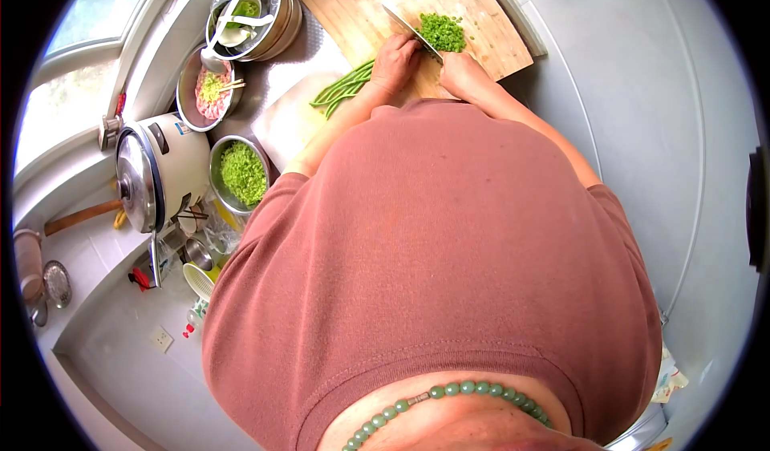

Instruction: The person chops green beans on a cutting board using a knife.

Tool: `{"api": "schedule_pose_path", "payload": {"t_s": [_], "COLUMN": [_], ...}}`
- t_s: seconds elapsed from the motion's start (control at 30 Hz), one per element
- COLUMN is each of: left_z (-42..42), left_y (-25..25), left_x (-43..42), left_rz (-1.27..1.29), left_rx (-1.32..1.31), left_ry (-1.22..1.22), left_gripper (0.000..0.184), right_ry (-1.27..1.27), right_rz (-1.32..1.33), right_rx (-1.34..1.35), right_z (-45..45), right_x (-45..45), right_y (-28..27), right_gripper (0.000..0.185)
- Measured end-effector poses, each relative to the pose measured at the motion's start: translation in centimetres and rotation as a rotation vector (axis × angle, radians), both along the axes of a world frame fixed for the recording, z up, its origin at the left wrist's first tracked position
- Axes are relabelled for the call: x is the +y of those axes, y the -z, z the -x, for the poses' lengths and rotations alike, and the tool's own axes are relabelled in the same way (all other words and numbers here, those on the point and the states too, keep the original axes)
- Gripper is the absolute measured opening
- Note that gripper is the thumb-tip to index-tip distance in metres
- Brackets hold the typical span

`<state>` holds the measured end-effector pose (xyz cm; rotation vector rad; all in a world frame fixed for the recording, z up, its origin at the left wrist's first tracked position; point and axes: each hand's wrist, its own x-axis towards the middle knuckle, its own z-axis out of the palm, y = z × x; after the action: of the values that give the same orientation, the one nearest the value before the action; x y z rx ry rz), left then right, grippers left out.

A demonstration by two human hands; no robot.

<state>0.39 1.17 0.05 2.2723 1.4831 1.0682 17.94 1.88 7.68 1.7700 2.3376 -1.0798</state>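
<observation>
My right hand [463,75] is wrapped round the handle of a kitchen knife [407,28], whose blade slants away to the upper left over a wooden cutting board [345,6]. Long green beans [343,88] lie in a bunch with their near ends under my left hand [396,61]. The fingers of that hand are curled over the bunch, close beside the blade. Just past the blade sits a heap of finely chopped green beans [443,32]. The bean ends at the blade are hidden by my fingers.
Left of the board stand a bowl of minced meat [210,102] with chopsticks, a bowl of chopped greens [243,173] and a stacked steamer [285,26] with a ladle. A lidded cooker [172,162] is near the window. A wall [642,130] runs along the right.
</observation>
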Motion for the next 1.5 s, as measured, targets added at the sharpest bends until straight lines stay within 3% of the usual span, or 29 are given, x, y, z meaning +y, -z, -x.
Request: {"api": "schedule_pose_path", "payload": {"t_s": [0.7,0.87,1.3,1.4,1.5], "left_z": [0.2,0.0,0.0,0.1,0.1], "left_y": [0.2,-0.1,-0.5,-0.6,-0.4], "left_x": [0.2,-0.1,0.0,0.0,0.0], "left_rz": [0.018,0.005,0.02,0.034,0.03], "left_rx": [0.019,0.017,-0.003,-0.007,-0.011], "left_ry": [0.009,-0.009,-0.002,0.002,0.015], "left_gripper": [0.018,0.018,0.02,0.021,0.022], "right_ry": [-0.025,-0.059,-0.048,-0.03,-0.027], "right_rz": [-0.06,-0.053,0.021,-0.046,-0.049], "right_rx": [0.092,0.11,0.032,0.058,0.046], "right_z": [-1.3,-1.8,0.1,-0.1,-0.3], "right_x": [0.4,-0.6,0.1,0.2,0.2], "right_y": [2.0,-0.9,-1.8,1.2,0.9], "right_gripper": [0.026,0.028,0.025,0.023,0.023]}}
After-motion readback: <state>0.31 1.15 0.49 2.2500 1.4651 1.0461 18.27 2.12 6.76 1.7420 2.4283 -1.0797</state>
